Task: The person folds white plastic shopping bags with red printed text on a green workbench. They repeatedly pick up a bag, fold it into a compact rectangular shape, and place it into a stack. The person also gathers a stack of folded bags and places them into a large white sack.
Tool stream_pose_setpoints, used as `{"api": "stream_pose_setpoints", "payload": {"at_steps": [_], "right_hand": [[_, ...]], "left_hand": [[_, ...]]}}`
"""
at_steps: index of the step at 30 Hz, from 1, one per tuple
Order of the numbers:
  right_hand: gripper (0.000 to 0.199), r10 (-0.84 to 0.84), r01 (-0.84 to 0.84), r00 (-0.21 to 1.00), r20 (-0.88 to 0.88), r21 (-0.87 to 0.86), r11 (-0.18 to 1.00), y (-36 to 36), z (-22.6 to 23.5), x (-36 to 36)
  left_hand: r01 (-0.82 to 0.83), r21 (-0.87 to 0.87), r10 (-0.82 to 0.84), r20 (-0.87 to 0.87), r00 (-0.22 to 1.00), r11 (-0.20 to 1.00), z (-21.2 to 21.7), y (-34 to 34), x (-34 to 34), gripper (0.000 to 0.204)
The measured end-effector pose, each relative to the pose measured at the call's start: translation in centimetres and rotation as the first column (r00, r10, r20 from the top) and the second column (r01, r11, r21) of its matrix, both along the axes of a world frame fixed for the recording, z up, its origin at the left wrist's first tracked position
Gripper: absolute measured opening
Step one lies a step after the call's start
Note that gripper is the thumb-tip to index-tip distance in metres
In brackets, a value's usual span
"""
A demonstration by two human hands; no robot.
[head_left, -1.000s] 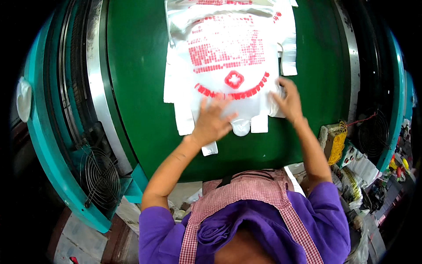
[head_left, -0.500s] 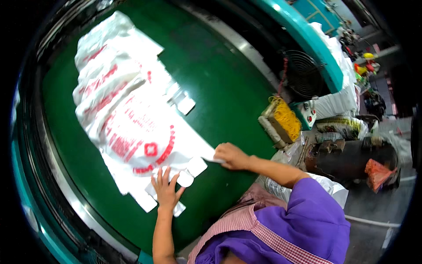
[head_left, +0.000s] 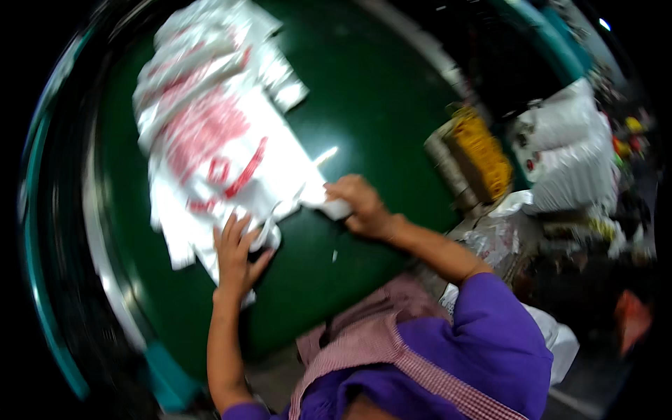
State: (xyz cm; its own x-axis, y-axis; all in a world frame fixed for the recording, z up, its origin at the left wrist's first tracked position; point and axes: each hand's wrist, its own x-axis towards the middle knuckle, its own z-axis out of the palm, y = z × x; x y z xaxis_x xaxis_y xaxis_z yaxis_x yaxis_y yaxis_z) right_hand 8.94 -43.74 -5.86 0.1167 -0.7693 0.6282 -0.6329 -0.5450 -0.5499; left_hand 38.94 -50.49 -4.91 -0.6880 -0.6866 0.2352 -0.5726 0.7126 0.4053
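Several white plastic bags (head_left: 280, 150) with red print lie overlapped in a slanting row on a green work surface (head_left: 371, 105). My left hand (head_left: 236, 255) rests on the near end of the closest bag, fingers spread, at its crumpled handle edge. My right hand (head_left: 360, 203) is closed round that bag's right near corner, which bunches and folds over at the fingers. Under my left palm, part of the handle edge is hidden. The print is smeared by motion.
Beyond my right hand, a block-like holder with yellow string (head_left: 483, 154) sits at the surface's right edge. Stacked white plastic bundles (head_left: 570, 150) are farther right. A metal rail (head_left: 105, 259) runs along the left side, with a teal frame part (head_left: 168, 378) near its lower end.
The whole view has shifted, with the bags now higher in it. My right hand keeps the bag's corner, which is more bunched now. My left hand stays spread on the bag.
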Motion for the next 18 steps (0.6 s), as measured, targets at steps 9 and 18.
{"api": "stream_pose_setpoints", "payload": {"at_steps": [9,18], "right_hand": [[0.088,0.339,-0.183,0.780,-0.526,0.326,0.928,15.4,0.9,-1.9],[0.059,0.144,0.050,0.836,-0.529,0.334,0.941,16.2,1.6,-0.7]], "left_hand": [[0.180,0.123,-0.206,0.250,0.946,0.976,3.0,16.8,4.8,0.081],[-0.032,-0.083,0.055,0.298,0.953,0.996,0.5,18.3,12.7,0.076]]}}
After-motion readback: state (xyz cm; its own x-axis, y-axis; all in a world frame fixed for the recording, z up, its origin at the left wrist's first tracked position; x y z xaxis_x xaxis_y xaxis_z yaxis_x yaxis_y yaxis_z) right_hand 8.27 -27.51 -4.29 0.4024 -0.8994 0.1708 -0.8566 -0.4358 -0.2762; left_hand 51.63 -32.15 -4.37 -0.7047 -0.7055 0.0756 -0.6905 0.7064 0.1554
